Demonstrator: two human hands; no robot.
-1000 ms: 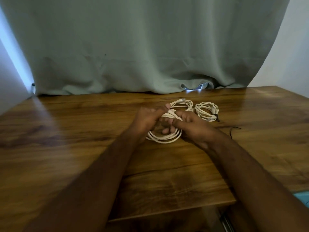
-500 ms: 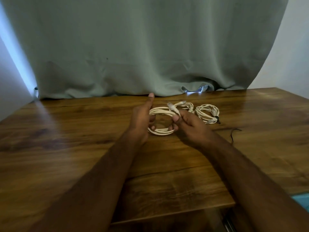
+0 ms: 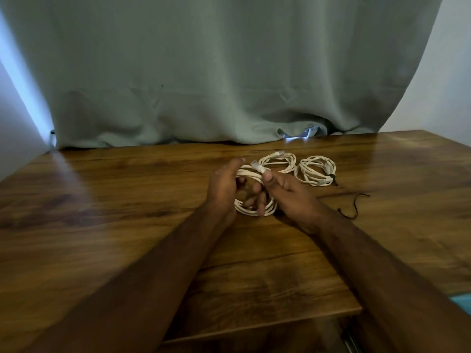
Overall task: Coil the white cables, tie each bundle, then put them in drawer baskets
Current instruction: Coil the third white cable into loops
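A coiled white cable [image 3: 254,210] stands on edge on the wooden table [image 3: 127,200] between my two hands. My left hand [image 3: 223,186] holds the coil's left side, its fingers reaching through the loop. My right hand [image 3: 288,193] pinches the cable's connector end [image 3: 257,166] against the top of the coil with its thumb. Two more white coils lie flat behind: one [image 3: 279,160] just beyond my hands, another [image 3: 316,170] to the right with a dark tie round it.
A loose black tie [image 3: 355,205] lies on the table right of my right wrist. A grey-green curtain [image 3: 216,72] hangs along the table's far edge. Something teal [image 3: 461,303] shows at the lower right, below the table's front edge.
My left thumb, which stuck up half a second ago, has come down onto the coil. The coil has tipped more upright, and my right thumb stays on the connector end.
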